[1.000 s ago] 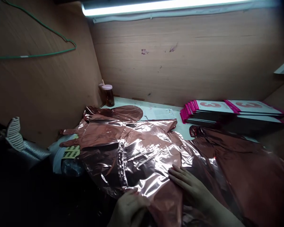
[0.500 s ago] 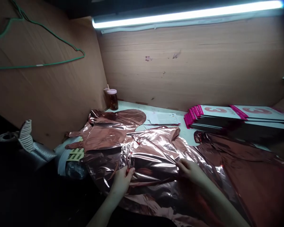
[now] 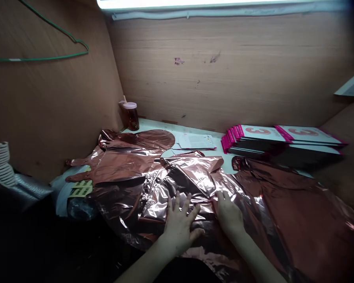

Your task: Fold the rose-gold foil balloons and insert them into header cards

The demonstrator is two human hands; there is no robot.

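Observation:
A folded rose-gold foil balloon (image 3: 191,177) lies in front of me on top of more flat foil of the same colour. My left hand (image 3: 179,226) rests palm down on its near part, fingers spread. Beside it, my right hand (image 3: 229,214) is at the balloon's right edge with fingers curled and pressed together on the foil; the fingertips are partly hidden. Other flat foil balloons stretch out at left (image 3: 120,169) and at right (image 3: 306,208).
Flat packs printed with a pink 3 (image 3: 262,132) are stacked at the back right. Papers (image 3: 196,141) lie at the back middle, and a lidded cup (image 3: 132,118) stands in the left corner. A green hanger (image 3: 56,58) hangs on the left wall.
My left hand has let go of the foil's left edge, moved right and spread flat on it. My right hand has stayed at the right edge. The view has tilted down.

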